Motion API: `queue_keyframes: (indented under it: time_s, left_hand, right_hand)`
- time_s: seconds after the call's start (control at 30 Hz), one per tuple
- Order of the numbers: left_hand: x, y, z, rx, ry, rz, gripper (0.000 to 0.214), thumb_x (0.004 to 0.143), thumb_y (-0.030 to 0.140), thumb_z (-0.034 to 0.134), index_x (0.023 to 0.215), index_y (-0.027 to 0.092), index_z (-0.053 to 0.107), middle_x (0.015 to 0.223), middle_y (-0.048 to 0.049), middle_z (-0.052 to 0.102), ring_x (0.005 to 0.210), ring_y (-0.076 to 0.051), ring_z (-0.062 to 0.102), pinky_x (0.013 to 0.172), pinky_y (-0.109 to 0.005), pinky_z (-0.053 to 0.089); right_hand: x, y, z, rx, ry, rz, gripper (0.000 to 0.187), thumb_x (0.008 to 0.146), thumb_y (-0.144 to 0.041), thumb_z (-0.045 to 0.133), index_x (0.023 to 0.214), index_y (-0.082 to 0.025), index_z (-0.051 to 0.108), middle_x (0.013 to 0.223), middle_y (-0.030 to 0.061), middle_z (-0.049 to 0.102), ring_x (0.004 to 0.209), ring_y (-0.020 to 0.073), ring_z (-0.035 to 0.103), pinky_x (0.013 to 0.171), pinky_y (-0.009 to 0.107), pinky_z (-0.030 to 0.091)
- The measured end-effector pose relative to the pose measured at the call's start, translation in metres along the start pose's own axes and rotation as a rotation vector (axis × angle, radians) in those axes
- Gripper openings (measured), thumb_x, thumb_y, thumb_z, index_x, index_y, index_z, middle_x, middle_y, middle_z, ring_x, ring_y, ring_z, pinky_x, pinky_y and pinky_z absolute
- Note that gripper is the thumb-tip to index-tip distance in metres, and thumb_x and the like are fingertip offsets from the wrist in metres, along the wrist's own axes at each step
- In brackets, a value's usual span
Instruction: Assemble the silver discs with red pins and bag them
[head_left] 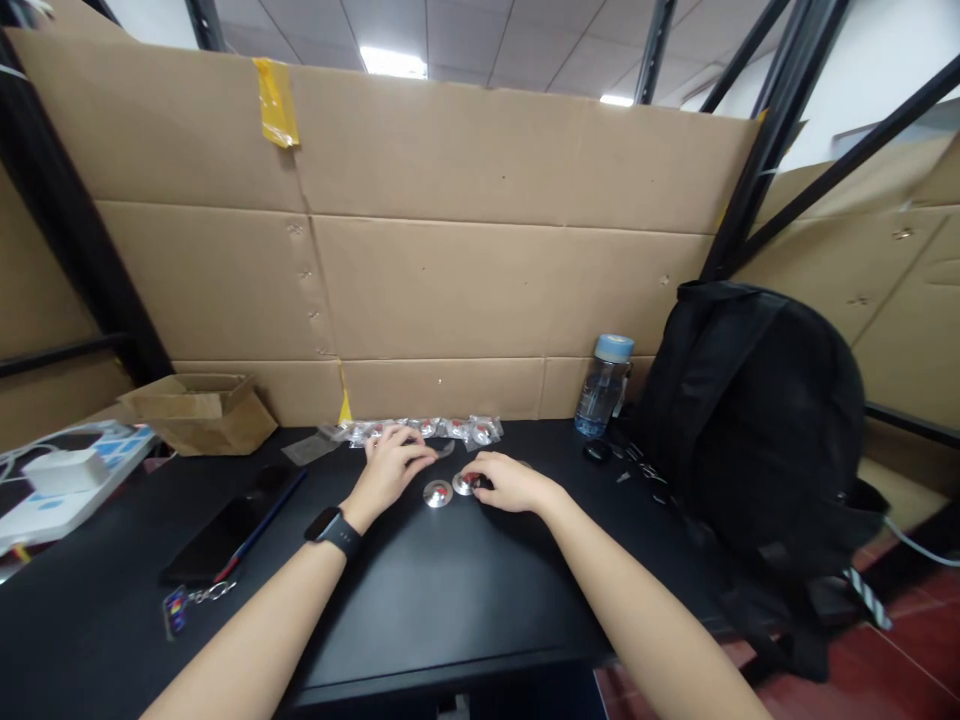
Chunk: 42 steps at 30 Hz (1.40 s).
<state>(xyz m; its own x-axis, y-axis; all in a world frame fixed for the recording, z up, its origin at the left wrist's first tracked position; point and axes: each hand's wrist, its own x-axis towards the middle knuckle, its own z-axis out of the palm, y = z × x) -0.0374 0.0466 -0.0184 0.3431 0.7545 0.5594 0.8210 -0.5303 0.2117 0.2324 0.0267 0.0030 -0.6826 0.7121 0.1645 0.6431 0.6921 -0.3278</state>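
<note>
Two round, silvery discs with red centres lie close together on the black desk. One metal disc [437, 493] rests flat between my hands. The other disc [463, 484] is under the bent fingertips of my right hand [506, 481], which grips its edge and partly covers it. My left hand [391, 464], with a black watch [332, 527] on the wrist, is curled just behind the discs. A small clear plastic bag [446, 450] shows at its thumb and fingertips. Behind the hands runs a row of similar discs in clear packets [482, 431], partly hidden by my left hand.
A brown paper box [206, 412], a power strip [71, 480], a dark phone [225, 530] and a pen [259, 525] are on the left. On the right stand a water bottle [602, 388] and a black backpack [757, 420]. A cardboard wall [435, 290] closes off the back.
</note>
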Motion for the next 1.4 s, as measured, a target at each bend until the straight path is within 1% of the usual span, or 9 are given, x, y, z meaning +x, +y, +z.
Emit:
queue_keyframes:
  time_s: [0.17,0.27,0.37,0.63,0.77,0.93,1.1,1.27,1.4]
  left_hand:
    - [-0.007,0.007,0.001,-0.003,-0.101,0.033,0.025,0.098,0.041,0.054,0.104,0.034,0.077,0.124,-0.0058,0.065,0.126,-0.031,0.041,0.104,-0.050,0.028]
    - [-0.010,0.018,-0.015,-0.060,-0.232,0.108,0.033,0.097,0.051,0.052,0.111,0.031,0.074,0.112,-0.0064,0.069,0.115,-0.028,0.050,0.102,-0.046,0.031]
    - [-0.011,0.036,-0.023,-0.041,-0.318,0.206,0.026,0.094,0.049,0.059,0.104,0.031,0.074,0.100,-0.0049,0.071,0.113,-0.027,0.051,0.100,-0.045,0.030]
    - [-0.013,0.068,-0.001,0.246,-0.236,0.228,0.024,0.096,0.020,0.051,0.084,0.021,0.072,0.083,-0.0114,0.071,0.105,-0.031,0.054,0.102,-0.053,0.027]
    - [-0.017,0.071,-0.006,0.294,-0.176,0.243,0.023,0.093,0.013,0.053,0.081,0.021,0.072,0.085,-0.0116,0.071,0.106,-0.031,0.055,0.102,-0.052,0.030]
    - [-0.016,0.062,-0.015,0.204,0.091,0.127,0.016,0.093,0.018,0.059,0.089,0.023,0.073,0.123,-0.0099,0.064,0.127,-0.033,0.045,0.100,-0.052,0.034]
    - [-0.004,0.042,-0.007,-0.210,0.298,-0.098,0.017,0.093,0.038,0.062,0.092,0.028,0.075,0.117,-0.0063,0.061,0.115,-0.028,0.053,0.101,-0.048,0.039]
    - [-0.002,0.041,-0.001,-0.402,0.377,-0.128,0.022,0.092,0.042,0.062,0.092,0.024,0.075,0.112,-0.0071,0.057,0.113,-0.025,0.055,0.105,-0.044,0.041]
    - [-0.004,0.048,-0.003,-0.419,0.365,-0.138,0.020,0.091,0.040,0.063,0.091,0.025,0.076,0.112,-0.0068,0.056,0.113,-0.025,0.055,0.105,-0.043,0.042]
  right_hand:
    - [0.000,0.004,0.002,-0.029,0.037,0.043,0.022,0.086,-0.022,0.066,0.107,-0.023,0.075,0.104,0.0059,0.072,0.097,0.0206,0.066,0.086,0.028,0.048]
    - [0.001,0.003,0.006,-0.078,0.053,0.125,0.017,0.087,-0.031,0.069,0.103,-0.027,0.076,0.099,0.0038,0.074,0.093,0.0209,0.068,0.079,0.027,0.049]
    - [0.003,-0.001,0.008,-0.148,0.063,0.200,0.014,0.087,-0.031,0.069,0.099,-0.030,0.076,0.097,0.0023,0.075,0.090,0.0216,0.070,0.074,0.027,0.048]
    - [0.004,-0.011,0.009,-0.247,0.064,0.245,0.016,0.088,-0.024,0.062,0.095,-0.029,0.076,0.098,0.0047,0.074,0.090,0.0232,0.069,0.076,0.029,0.047]
    - [0.001,-0.009,0.009,-0.210,0.109,0.208,0.013,0.086,-0.019,0.061,0.088,-0.024,0.073,0.097,0.0053,0.072,0.093,0.0219,0.067,0.076,0.028,0.046]
    - [0.003,-0.001,0.003,0.044,0.323,0.083,0.008,0.086,-0.015,0.062,0.082,-0.018,0.067,0.099,0.0062,0.064,0.098,0.0196,0.061,0.085,0.029,0.046]
    - [0.017,-0.007,0.011,0.493,0.566,0.117,0.011,0.089,-0.029,0.063,0.087,-0.019,0.066,0.095,0.0039,0.063,0.085,0.0168,0.060,0.073,0.027,0.047]
    - [0.025,-0.034,0.026,0.901,0.601,0.113,0.021,0.086,-0.040,0.069,0.088,-0.019,0.064,0.088,0.0018,0.066,0.082,0.0163,0.062,0.069,0.025,0.047]
    - [0.024,-0.043,0.028,1.127,0.571,0.114,0.030,0.080,-0.044,0.077,0.086,-0.019,0.062,0.108,0.0054,0.069,0.090,0.0181,0.068,0.068,0.025,0.050]
